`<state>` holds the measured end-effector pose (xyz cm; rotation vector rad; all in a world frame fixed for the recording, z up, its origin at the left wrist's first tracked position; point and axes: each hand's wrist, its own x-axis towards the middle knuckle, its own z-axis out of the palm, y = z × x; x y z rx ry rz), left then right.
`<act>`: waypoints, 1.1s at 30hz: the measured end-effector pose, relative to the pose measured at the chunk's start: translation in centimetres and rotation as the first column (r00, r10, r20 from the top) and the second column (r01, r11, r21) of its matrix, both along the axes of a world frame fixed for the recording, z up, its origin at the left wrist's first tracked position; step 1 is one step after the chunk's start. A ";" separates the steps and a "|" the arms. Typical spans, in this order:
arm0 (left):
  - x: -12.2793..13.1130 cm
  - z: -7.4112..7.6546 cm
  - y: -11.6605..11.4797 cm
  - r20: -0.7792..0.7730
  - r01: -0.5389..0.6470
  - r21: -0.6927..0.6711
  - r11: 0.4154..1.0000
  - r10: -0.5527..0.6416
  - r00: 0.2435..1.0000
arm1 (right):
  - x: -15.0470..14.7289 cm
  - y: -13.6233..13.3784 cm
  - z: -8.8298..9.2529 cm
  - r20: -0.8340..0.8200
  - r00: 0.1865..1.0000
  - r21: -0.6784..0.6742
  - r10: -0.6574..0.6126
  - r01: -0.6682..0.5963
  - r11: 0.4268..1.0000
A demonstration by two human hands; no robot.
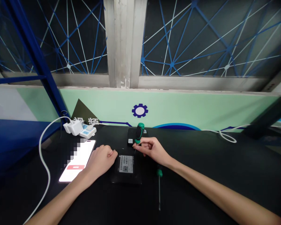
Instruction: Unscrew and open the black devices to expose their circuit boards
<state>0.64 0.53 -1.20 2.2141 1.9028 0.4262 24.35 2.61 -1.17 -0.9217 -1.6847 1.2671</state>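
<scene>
A black flat device (126, 175) with a white label lies on the dark table, straight ahead of me. My right hand (152, 150) pinches a green-and-black screwdriver (139, 132), held upright with its tip at the device's top right corner. My left hand (101, 159) is curled into a loose fist resting against the device's left edge; nothing shows in it. A second, smaller black box (131, 137) sits just behind the screwdriver.
A lit phone (77, 161) lies left of my left hand. A white charger and power strip (81, 128) with a white cable (43, 159) sit at the back left. Another long screwdriver (159, 190) lies under my right forearm. A white cable loop (227, 136) lies at the back right.
</scene>
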 end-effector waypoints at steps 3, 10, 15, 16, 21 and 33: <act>0.0 0.0 -0.1 0.003 0.010 0.001 1.000 -0.010 1.000 | -0.1 0.0 -0.1 0.006 1.000 0.017 0.000 0.000 1.000; -0.1 -0.4 0.0 -0.008 0.018 0.031 0.999 -0.018 1.000 | -0.3 0.1 -0.1 0.012 0.998 0.012 -0.057 0.057 0.998; -0.2 -0.5 0.1 -0.008 0.021 0.029 0.999 -0.021 1.000 | -0.4 0.1 0.2 -0.022 0.998 -0.034 -0.055 0.054 0.998; -0.2 -0.5 0.1 -0.005 0.025 0.033 0.999 -0.025 1.000 | -0.4 0.0 0.3 -0.026 0.999 -0.044 -0.048 0.047 0.998; -0.2 -0.2 0.1 0.001 0.016 0.017 1.000 -0.016 1.000 | -0.5 -0.2 0.6 -0.038 0.999 -0.063 -0.032 0.030 0.998; -0.2 -0.2 0.1 -0.008 -0.004 0.028 1.000 0.004 1.000 | -0.2 -0.1 0.3 0.017 0.999 -0.014 -0.040 0.040 0.999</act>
